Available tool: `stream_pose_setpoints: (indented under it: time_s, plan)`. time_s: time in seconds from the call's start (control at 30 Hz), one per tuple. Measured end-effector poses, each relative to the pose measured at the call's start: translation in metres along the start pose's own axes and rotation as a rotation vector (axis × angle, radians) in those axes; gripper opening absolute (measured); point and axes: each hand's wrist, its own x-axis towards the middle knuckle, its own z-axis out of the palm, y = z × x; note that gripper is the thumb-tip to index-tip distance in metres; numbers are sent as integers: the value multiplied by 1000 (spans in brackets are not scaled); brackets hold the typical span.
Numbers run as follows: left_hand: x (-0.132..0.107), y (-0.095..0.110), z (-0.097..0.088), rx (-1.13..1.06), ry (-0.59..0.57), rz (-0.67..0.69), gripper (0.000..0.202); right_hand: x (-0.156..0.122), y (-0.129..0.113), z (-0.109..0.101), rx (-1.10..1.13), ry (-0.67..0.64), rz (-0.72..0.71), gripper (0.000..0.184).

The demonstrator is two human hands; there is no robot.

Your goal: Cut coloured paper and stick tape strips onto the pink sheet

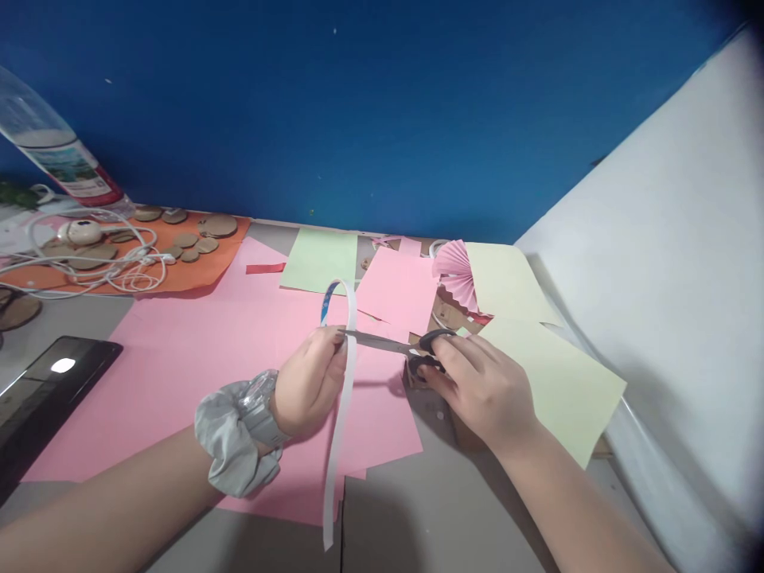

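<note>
At the centre of the frame, the left hand [307, 382] pinches a white strip [341, 422], which arches above the fingers and hangs down toward the bottom edge. The right hand [483, 386] grips scissors [387, 344], whose blades meet the strip just beside the left fingertips. A pink sheet [179, 374] lies underneath, with a phone [41, 390] at the left and a bottle [60, 155] at the upper left.

Left hand [307, 382] pinched shut, right hand [483, 390] curled closed, both forearms reaching forward
</note>
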Motion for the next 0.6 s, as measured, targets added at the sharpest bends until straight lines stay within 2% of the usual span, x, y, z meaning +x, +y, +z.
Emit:
stream_pose_setpoints:
  time_s: [0.2,0.37,0.43,0.6]
  plan:
    - [2,1,-2,-8,-15,27,14,0,2,0,-17,-14,-5,13]
    - [4,2,-3,-2,0,-9,17,2,2,1,4,-46,-13,8]
    - [6,2,-3,-22,-8,-52,17,2,1,1,52,-104,22,8]
    - [11,2,-3,-54,-44,-115,20,4,-5,2,217,-343,189,16]
